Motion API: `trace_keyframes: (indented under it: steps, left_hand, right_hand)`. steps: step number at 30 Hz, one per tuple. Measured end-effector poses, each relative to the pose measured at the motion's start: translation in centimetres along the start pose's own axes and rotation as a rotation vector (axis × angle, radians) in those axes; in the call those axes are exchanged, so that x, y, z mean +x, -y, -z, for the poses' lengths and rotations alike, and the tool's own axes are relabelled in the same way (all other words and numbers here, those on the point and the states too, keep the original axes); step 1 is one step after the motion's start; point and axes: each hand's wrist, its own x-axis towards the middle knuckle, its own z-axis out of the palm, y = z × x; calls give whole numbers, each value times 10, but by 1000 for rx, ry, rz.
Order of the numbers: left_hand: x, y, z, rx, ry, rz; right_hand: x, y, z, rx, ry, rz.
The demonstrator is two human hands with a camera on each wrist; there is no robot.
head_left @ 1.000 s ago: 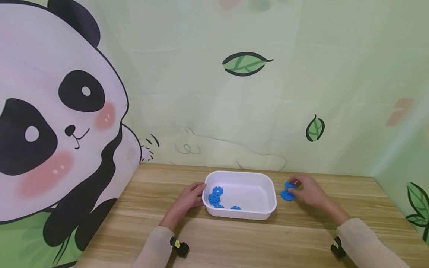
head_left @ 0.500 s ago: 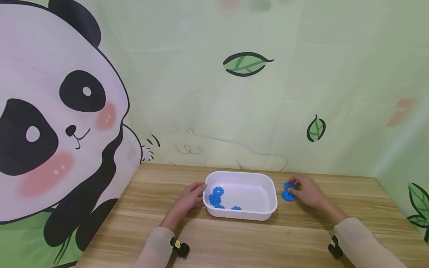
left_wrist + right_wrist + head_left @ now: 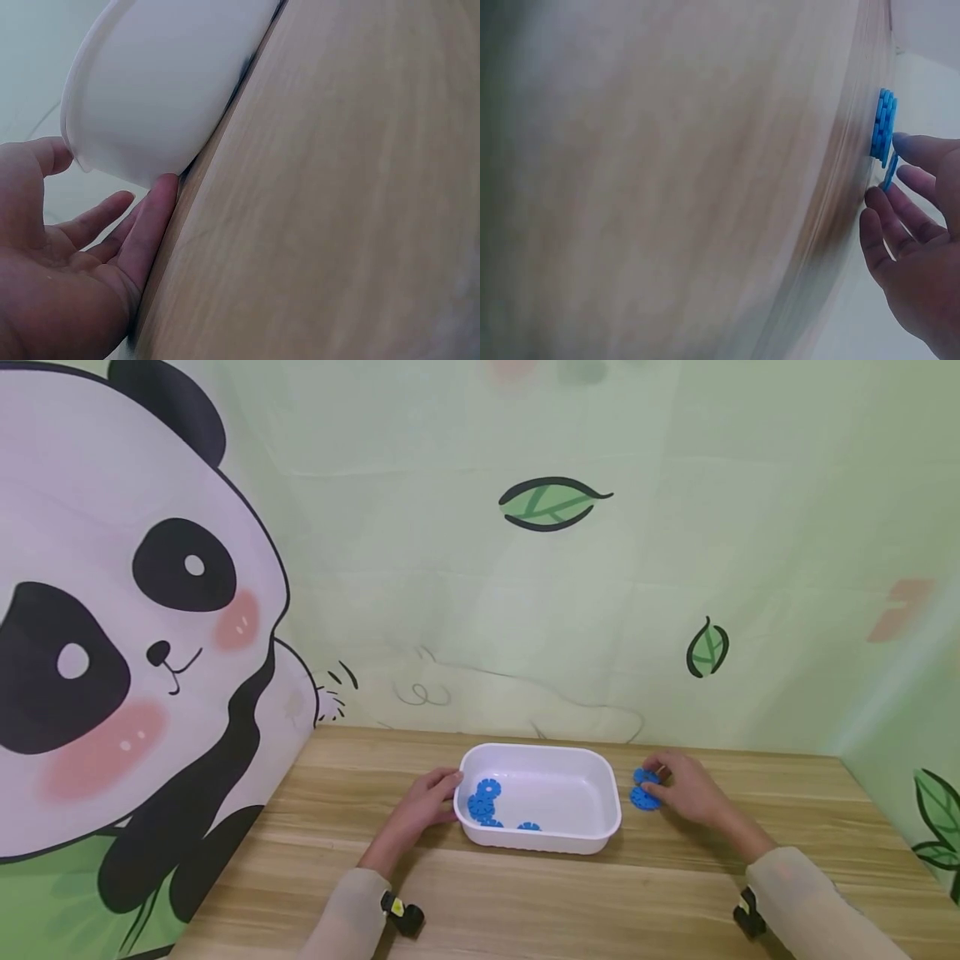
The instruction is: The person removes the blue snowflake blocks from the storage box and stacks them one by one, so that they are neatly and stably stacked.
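A white plastic tub stands on the wooden table, with several blue notched discs gathered in its left end and one blue disc by its front wall. My left hand holds the tub's left end, thumb at the rim and fingers low against the side, as the left wrist view shows. To the right of the tub, my right hand pinches a blue snowflake disc between thumb and fingers. That disc overlaps a small stack of blue discs on the table, and the thumb tip touches near the stack.
The wooden table meets a printed backdrop just behind the tub. A large cartoon panda covers the left side. Wrist cameras are strapped over both sleeves.
My right hand and its disc have shifted very slightly left, while the right sleeve has moved a little inward. The left hand and the tub keep their place.
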Motion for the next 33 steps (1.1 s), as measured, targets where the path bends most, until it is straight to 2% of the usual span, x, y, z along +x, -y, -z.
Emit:
trace_keyframes:
  steps: [18, 33]
  left_hand:
    - [-1, 0, -2, 16, -7, 15]
    - [0, 0, -1, 19, -12, 24]
  right_hand:
    - [-3, 5, -1, 29, 39, -1]
    - [7, 3, 4, -20, 28, -17]
